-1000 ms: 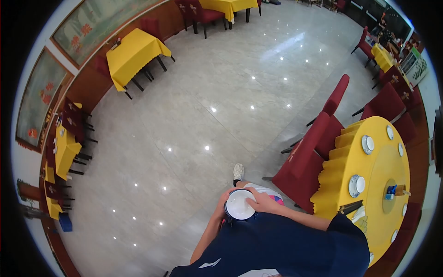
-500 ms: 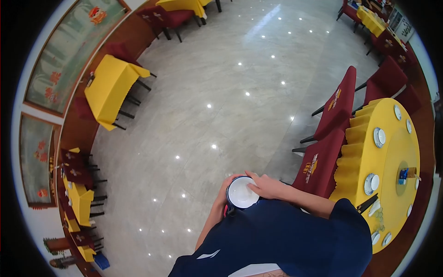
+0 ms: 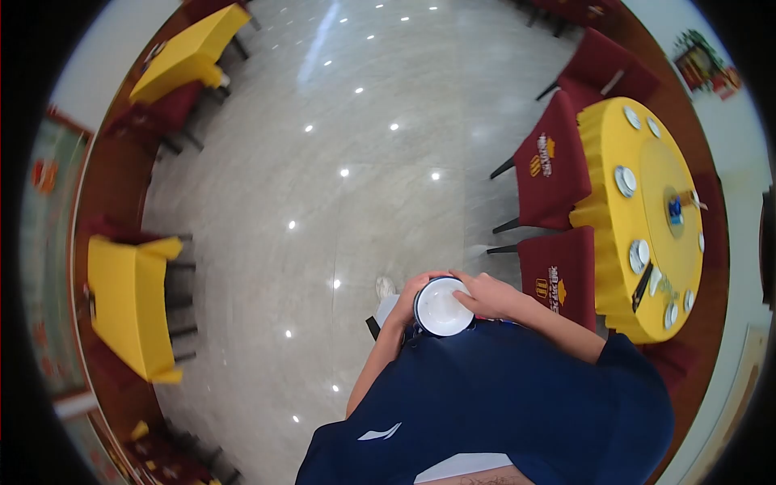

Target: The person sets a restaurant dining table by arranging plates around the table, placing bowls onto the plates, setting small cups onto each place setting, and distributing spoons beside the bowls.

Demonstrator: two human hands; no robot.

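A white bowl point(image 3: 444, 307) with a dark blue rim is held in front of my navy shirt, its opening facing up. My left hand point(image 3: 410, 298) wraps round its left side, with the fingers partly hidden behind the rim. On the right side, my right hand point(image 3: 483, 294) grips the rim, its thumb reaching over the inside. Whether more bowls are stacked underneath cannot be made out.
To the right stands a round table with a yellow cloth point(image 3: 606, 153), bearing bowls on plates, dark chopsticks point(image 3: 643, 287) and a blue item at its centre. Red chairs point(image 3: 554, 166) line its near side. Another yellow-covered table point(image 3: 129, 303) is at the left wall.
The view has turned to the right and the round table now appears higher in it. Both hands keep hold of the bowl. A shoe shows beyond the bowl again.
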